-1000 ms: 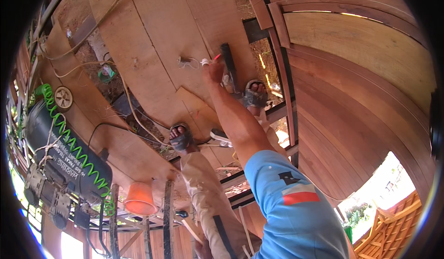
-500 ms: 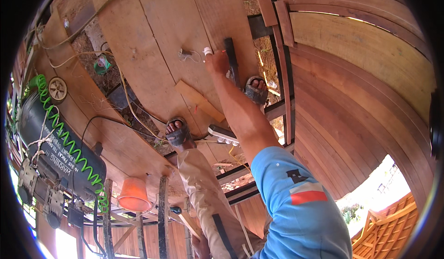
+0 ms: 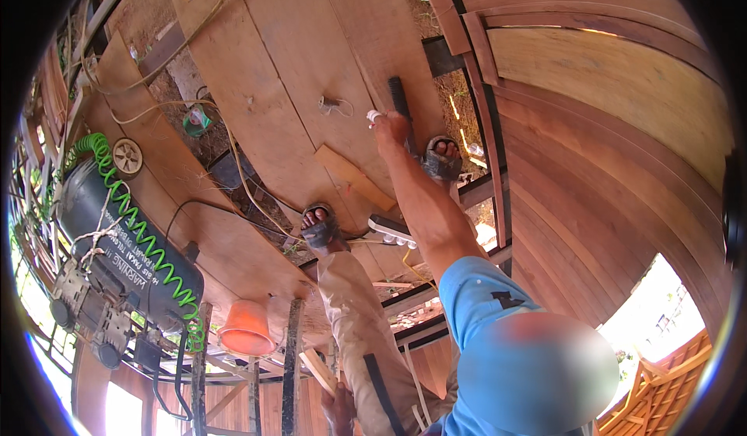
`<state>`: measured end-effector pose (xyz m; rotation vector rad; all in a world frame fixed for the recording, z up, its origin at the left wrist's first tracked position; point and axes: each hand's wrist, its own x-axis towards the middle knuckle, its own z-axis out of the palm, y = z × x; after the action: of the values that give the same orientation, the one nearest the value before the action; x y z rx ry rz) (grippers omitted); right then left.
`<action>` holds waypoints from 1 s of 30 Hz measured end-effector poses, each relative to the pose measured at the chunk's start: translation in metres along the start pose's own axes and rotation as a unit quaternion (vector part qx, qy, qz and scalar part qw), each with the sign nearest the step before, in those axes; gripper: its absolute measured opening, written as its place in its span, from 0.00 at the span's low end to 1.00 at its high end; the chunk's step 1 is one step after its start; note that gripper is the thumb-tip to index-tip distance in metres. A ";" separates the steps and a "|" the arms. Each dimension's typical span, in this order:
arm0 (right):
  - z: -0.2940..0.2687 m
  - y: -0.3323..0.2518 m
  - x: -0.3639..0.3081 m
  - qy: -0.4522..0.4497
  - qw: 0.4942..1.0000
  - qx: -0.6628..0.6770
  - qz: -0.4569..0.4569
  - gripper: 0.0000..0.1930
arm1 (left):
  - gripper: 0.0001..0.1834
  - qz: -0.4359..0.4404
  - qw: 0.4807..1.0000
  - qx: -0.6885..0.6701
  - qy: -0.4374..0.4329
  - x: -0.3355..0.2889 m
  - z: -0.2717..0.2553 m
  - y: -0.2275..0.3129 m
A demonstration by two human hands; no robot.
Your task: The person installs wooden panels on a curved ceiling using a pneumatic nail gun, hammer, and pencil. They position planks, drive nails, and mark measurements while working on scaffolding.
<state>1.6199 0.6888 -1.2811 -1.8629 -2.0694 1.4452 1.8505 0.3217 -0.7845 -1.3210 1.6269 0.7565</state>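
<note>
Brown floorboards (image 3: 268, 70) fill the upper middle of the frame, with wooden cladding (image 3: 591, 171) curving down its right side. Near the upper centre my right hand (image 3: 392, 131) is closed around a small white thing (image 3: 373, 116), partly hiding a long black object (image 3: 398, 94) beside it. At lower centre my left hand (image 3: 338, 411) grips a wooden handle (image 3: 317, 369). One loose offcut (image 3: 354, 178) lies between my feet (image 3: 319, 227); a black tank (image 3: 124, 238) and orange bucket (image 3: 247, 327) crowd the left.

The string (image 3: 334, 107) lies on the floor planks (image 3: 268, 101), left of the right hand (image 3: 391, 130). The compressor (image 3: 140, 245) stands left of the bucket (image 3: 247, 329).
</note>
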 end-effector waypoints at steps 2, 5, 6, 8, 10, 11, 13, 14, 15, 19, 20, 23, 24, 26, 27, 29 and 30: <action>-0.009 0.002 -0.015 -0.056 0.995 0.043 0.064 0.10 | 0.14 0.034 0.999 0.033 0.003 0.002 -0.010 -0.004; -0.045 -0.024 -0.052 -0.215 0.968 0.001 0.129 0.09 | 0.16 0.079 0.995 -0.012 0.059 -0.004 -0.012 -0.004; -0.063 -0.033 -0.064 -0.226 0.961 0.044 0.151 0.09 | 0.17 0.097 0.992 -0.038 0.076 -0.008 -0.012 0.001; -0.102 -0.072 -0.101 -0.255 0.939 0.118 0.197 0.09 | 0.21 0.184 0.978 -0.017 0.092 -0.007 -0.023 0.006; -0.158 -0.114 -0.135 -0.287 0.921 0.169 0.200 0.08 | 0.24 0.262 0.961 -0.032 0.081 -0.008 -0.024 0.037; -0.188 -0.131 -0.148 -0.290 0.905 0.236 0.205 0.08 | 0.25 0.292 0.953 -0.052 0.062 -0.009 -0.023 0.060; -0.244 -0.158 -0.169 -0.303 0.885 0.283 0.212 0.09 | 0.24 0.387 0.920 -0.055 0.032 -0.023 -0.017 0.117; -0.267 -0.170 -0.179 -0.311 0.882 0.289 0.202 0.11 | 0.21 0.450 0.892 -0.040 0.026 -0.032 -0.013 0.147; -0.299 -0.193 -0.188 -0.328 0.886 0.269 0.191 0.13 | 0.19 0.514 0.857 -0.010 0.020 -0.064 -0.005 0.191; -0.433 -0.294 -0.248 -0.295 0.896 0.325 0.069 0.21 | 0.13 0.737 0.675 -0.011 -0.029 -0.245 0.030 0.333; -0.465 -0.313 -0.259 -0.290 0.889 0.354 0.029 0.21 | 0.13 0.742 0.665 -0.003 -0.091 -0.272 0.036 0.356; -0.552 -0.368 -0.294 -0.305 0.842 0.436 -0.082 0.24 | 0.09 0.750 0.616 -0.017 -0.242 -0.400 0.050 0.396; -0.579 -0.389 -0.310 -0.290 0.848 0.421 -0.140 0.24 | 0.15 0.798 0.552 -0.032 -0.239 -0.448 0.060 0.404; -0.636 -0.432 -0.350 -0.260 0.851 0.383 -0.249 0.25 | 0.22 0.895 0.395 -0.013 -0.205 -0.548 0.069 0.410; -0.659 -0.454 -0.366 -0.198 0.920 0.264 -0.213 0.26 | 0.21 0.913 0.344 -0.039 -0.216 -0.591 0.082 0.410; -0.692 -0.462 -0.372 -0.138 0.929 0.219 -0.265 0.25 | 0.25 0.911 0.311 0.008 -0.270 -0.648 0.095 0.414; -0.709 -0.464 -0.376 -0.110 0.930 0.196 -0.290 0.25 | 0.25 0.933 0.222 -0.036 -0.280 -0.682 0.108 0.416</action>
<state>1.7577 0.8827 -0.3856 -0.8750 -1.9664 1.7593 1.5065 0.8114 -0.2445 1.7935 1.6192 2.0768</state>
